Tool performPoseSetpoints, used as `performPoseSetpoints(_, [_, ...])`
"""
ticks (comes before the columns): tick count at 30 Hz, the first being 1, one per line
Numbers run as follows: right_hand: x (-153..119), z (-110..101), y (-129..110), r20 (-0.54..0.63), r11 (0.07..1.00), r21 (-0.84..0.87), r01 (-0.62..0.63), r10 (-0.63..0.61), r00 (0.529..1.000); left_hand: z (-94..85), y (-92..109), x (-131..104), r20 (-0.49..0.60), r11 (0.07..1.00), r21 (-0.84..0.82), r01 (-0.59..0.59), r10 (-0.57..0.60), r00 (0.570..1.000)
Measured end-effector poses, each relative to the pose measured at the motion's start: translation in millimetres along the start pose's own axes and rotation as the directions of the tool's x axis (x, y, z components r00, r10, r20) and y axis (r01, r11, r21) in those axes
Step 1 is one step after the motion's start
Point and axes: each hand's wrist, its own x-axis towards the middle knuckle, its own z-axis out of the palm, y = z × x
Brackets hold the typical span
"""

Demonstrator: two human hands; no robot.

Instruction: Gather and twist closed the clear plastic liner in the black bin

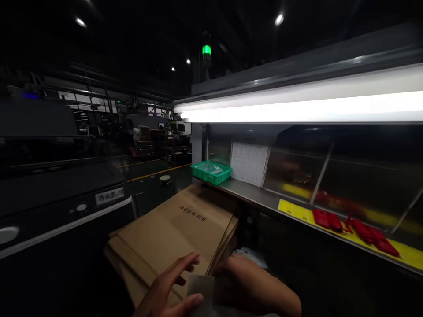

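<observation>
My left hand point(170, 288) is at the bottom, its thumb and fingers spread apart with nothing between them. Right of it is a translucent, greyish plastic sheet point(201, 291); whether it is a bag does not show. My right hand point(251, 281) is curled at the sheet's upper right edge and appears closed on it, with the fingertips hidden and blurred. Beneath and beyond both hands lies a stack of brown paper sacks or cardboard sheets point(178, 233) with dark printed characters. Some pale, blurred material point(253, 256) shows just behind my right hand.
A metal ledge point(244, 188) runs along the right under a bright tube lamp. On it stand a green tray point(211, 172) with clear plastic inside and several red parts point(363, 230) on yellow sheets point(294, 209). A dark machine point(66, 198) borders the left.
</observation>
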Motion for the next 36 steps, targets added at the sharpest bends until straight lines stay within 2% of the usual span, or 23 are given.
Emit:
performPoseSetpoints(2, [-8, 7, -29, 0.094, 0.998, 0.066, 0.005, -0.011, 0.996, -13.2, 5, -20, 0.117, 0.994, 0.01, 0.11, -0.11, 0.987])
performPoseSetpoints(3, [-10, 12, -40, 0.123, 0.995, 0.1, -0.011, -0.001, 0.992, -18.0, 8, -32, 0.137, 0.986, 0.029, 0.163, -0.165, 0.977])
performPoseSetpoints(5, [-13, 30, -61, 0.138, 0.986, 0.161, -0.03, 0.008, 0.99, -26.9, 12, -60, 0.131, 0.969, 0.101, 0.227, -0.239, 0.962])
performPoseSetpoints(7, [-18, 54, -81, 0.127, 0.982, 0.188, 0.002, -0.026, 0.992, -38.1, 14, -91, 0.111, 0.956, 0.163, 0.242, -0.262, 0.959])
performPoseSetpoints(11, [-28, 107, -132, 0.098, 0.982, 0.188, 0.018, -0.037, 0.995, -69.3, 8, -159, 0.085, 0.951, 0.227, 0.212, -0.236, 0.968])
performPoseSetpoints(13, [-34, 132, -160, 0.111, 0.987, 0.162, 0.005, -0.024, 0.994, -85.0, 0, -194, 0.089, 0.949, 0.243, 0.203, -0.23, 0.969])
performPoseSetpoints(15, [-41, 154, -187, 0.135, 0.992, 0.117, 0.045, -0.06, 0.989, -98.0, -6, -226, 0.097, 0.952, 0.266, 0.151, -0.183, 0.978])
performPoseSetpoints(19, [-55, 185, -232, 0.193, 0.978, 0.117, 0.175, -0.195, 0.962, -118.6, -5, -280, 0.115, 0.954, 0.298, 0.003, -0.039, 0.993])
performPoseSetpoints(21, [-61, 195, -251, 0.235, 0.966, 0.159, 0.202, -0.236, 0.943, -128.4, 0, -302, 0.112, 0.969, 0.248, 0.016, -0.045, 0.993])
performPoseSetpoints(24, [-66, 206, -273, 0.239, 0.945, 0.234, 0.23, -0.285, 0.928, -142.4, 4, -329, 0.075, 0.978, 0.199, 0.067, -0.083, 0.994])
performPoseSetpoints(28, [-66, 218, -289, 0.169, 0.918, 0.321, 0.232, -0.296, 0.94, -154.5, 0, -353, -0.038, 0.976, 0.198, 0.091, -0.085, 0.996])
performPoseSetpoints(31, [-61, 228, -293, 0.145, 0.896, 0.369, 0.248, -0.319, 0.937, -156.4, -7, -362, -0.078, 0.976, 0.207, 0.065, -0.049, 0.996])
performPoseSetpoints(36, [-50, 243, -292, 0.15, 0.859, 0.44, 0.26, -0.356, 0.922, -154.5, -29, -366, -0.109, 0.979, 0.199, -0.044, 0.067, 0.992])
